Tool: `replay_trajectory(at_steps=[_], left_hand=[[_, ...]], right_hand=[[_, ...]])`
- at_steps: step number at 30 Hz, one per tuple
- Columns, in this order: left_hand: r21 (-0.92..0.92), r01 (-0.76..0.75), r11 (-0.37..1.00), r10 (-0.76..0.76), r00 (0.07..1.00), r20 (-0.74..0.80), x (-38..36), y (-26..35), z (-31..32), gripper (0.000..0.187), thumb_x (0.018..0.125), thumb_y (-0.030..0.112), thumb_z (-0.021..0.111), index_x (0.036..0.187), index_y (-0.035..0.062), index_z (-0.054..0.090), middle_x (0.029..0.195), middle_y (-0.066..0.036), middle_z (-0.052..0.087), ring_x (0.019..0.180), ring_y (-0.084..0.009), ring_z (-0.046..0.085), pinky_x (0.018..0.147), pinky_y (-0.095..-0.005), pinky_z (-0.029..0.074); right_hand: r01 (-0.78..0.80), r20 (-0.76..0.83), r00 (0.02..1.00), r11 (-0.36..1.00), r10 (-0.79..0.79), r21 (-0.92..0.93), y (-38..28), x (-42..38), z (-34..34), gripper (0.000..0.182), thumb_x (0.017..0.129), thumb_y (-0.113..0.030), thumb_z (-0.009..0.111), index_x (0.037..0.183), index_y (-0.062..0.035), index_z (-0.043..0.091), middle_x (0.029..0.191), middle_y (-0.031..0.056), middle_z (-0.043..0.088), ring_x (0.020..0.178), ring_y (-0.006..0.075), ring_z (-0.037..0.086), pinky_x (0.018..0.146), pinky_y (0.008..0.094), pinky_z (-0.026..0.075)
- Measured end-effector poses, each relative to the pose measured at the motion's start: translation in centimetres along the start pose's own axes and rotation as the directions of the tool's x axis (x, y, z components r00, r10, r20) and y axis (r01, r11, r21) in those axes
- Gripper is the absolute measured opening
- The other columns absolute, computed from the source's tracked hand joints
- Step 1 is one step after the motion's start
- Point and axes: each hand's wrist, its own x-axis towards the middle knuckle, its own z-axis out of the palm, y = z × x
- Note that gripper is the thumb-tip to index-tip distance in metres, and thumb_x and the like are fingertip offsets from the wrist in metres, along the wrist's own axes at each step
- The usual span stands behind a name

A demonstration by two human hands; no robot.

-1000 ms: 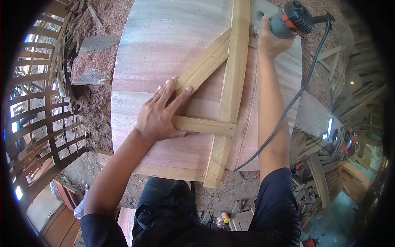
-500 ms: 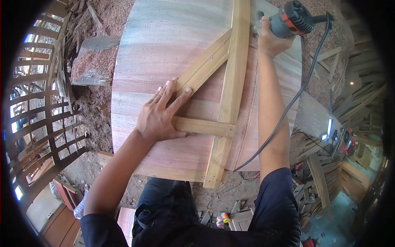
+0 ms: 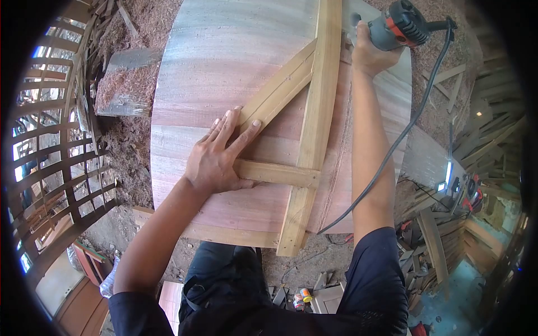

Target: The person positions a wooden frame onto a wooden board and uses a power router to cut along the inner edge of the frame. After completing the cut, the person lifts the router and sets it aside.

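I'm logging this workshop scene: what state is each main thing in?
Power tool: gripped in right hand; running or not, cannot tell
Cord: attached, slack, crossing the right forearm
Wooden frame: lying on panel, left hand spread over it
Panel: specked with debris

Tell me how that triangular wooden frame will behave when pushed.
The wooden frame should be stiff: its strips form a triangle. It looks light for its size, being narrow strips around an open gap. Lying flat on the panel, it would more likely slide than tip, unless fastened.
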Motion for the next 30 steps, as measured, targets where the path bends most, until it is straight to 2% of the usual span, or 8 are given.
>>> replay_trajectory(at_steps=[9, 14, 17, 30], left_hand=[[0.029, 0.006, 1.000, -0.006, 1.000, 0.006, 0.0, 0.1, -0.1, 0.133, 0.046, 0.054, 0.100, 0.161, 0.0275, 0.041, 0.158, -0.030, 0.042, 0.142, -0.0429, 0.052, 0.121, -0.0469, 0.045], [0.019, 0.002, 1.000, -0.003, 1.000, 0.007, -0.1, 0.1, 0.0, 0.133, 0.046, 0.054, 0.100, 0.162, 0.0276, 0.041, 0.158, -0.030, 0.042, 0.142, -0.0429, 0.052, 0.123, -0.0467, 0.043], [0.038, 0.017, 0.999, -0.018, 0.999, 0.041, 0.0, 0.1, -0.2, 0.134, 0.046, 0.055, 0.100, 0.162, 0.0280, 0.039, 0.159, -0.030, 0.042, 0.143, -0.0428, 0.051, 0.123, -0.0467, 0.042], [0.031, 0.023, 0.999, -0.025, 0.998, 0.050, -0.1, 0.0, 0.0, 0.136, 0.046, 0.059, 0.099, 0.163, 0.0299, 0.036, 0.160, -0.030, 0.040, 0.145, -0.0434, 0.048, 0.124, -0.0467, 0.042]], right_hand=[[0.010, -0.020, 1.000, 1.000, -0.011, -0.029, 0.1, 0.1, 0.4, 0.070, 0.069, -0.022, 0.092, 0.124, 0.0029, 0.056, 0.111, 0.0142, 0.068, 0.097, 0.0283, 0.072, 0.092, 0.0385, 0.056], [-0.050, -0.017, 0.999, 0.999, 0.049, -0.019, 0.3, 0.1, 0.5, 0.072, 0.068, -0.022, 0.092, 0.125, 0.0031, 0.056, 0.112, 0.0141, 0.069, 0.098, 0.0280, 0.072, 0.092, 0.0388, 0.056], [-0.003, -0.029, 1.000, 1.000, 0.003, 0.000, 0.6, 0.4, 0.7, 0.073, 0.067, -0.022, 0.093, 0.125, 0.0040, 0.056, 0.113, 0.0146, 0.069, 0.099, 0.0278, 0.072, 0.092, 0.0384, 0.057], [-0.007, -0.027, 1.000, 1.000, 0.007, -0.001, 1.3, 0.5, 1.2, 0.076, 0.067, -0.020, 0.094, 0.127, 0.0041, 0.054, 0.114, 0.0148, 0.069, 0.101, 0.0278, 0.071, 0.095, 0.0388, 0.056]])
